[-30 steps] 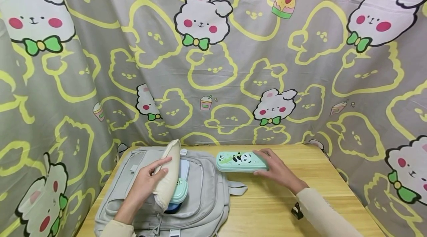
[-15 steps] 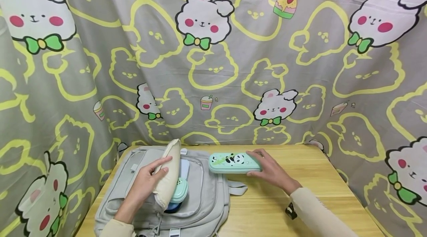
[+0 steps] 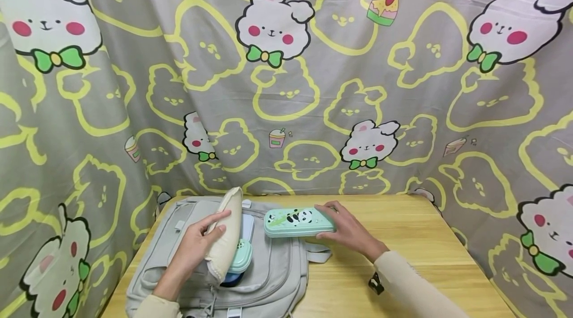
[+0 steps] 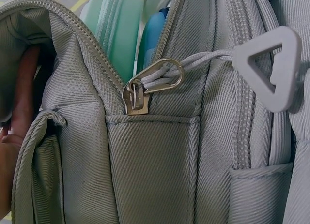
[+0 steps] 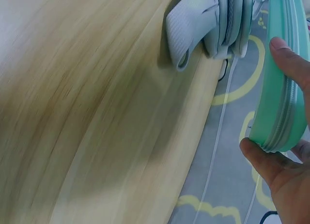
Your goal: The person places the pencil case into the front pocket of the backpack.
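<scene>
In the head view a grey backpack (image 3: 279, 273) lies on the table, its front pocket unzipped. My left hand (image 3: 194, 246) grips the pocket's flap (image 3: 229, 241), cream on its inner side, and holds it up. Inside the pocket sit a small mint-green case (image 3: 241, 258), a pale blue flat item (image 3: 247, 228) and something dark blue (image 3: 233, 279), partly hidden by the flap. Above the backpack's right part, my right hand (image 3: 349, 231) holds a long mint-green pencil case (image 3: 279, 224) with a panda print by its right end. The right wrist view shows its zipped side, thumb and fingers around it.
A grey strap (image 3: 319, 253) sticks out from the backpack's right side onto the wooden table (image 3: 429, 253). A printed curtain (image 3: 286, 84) surrounds the table. In the left wrist view a triangular grey zipper pull (image 4: 286, 83) hangs on a cord beside the pocket's zipper.
My right hand has carried the pencil case leftward, from over the table to over the backpack's right part. The left hand and the flap have stayed in place.
</scene>
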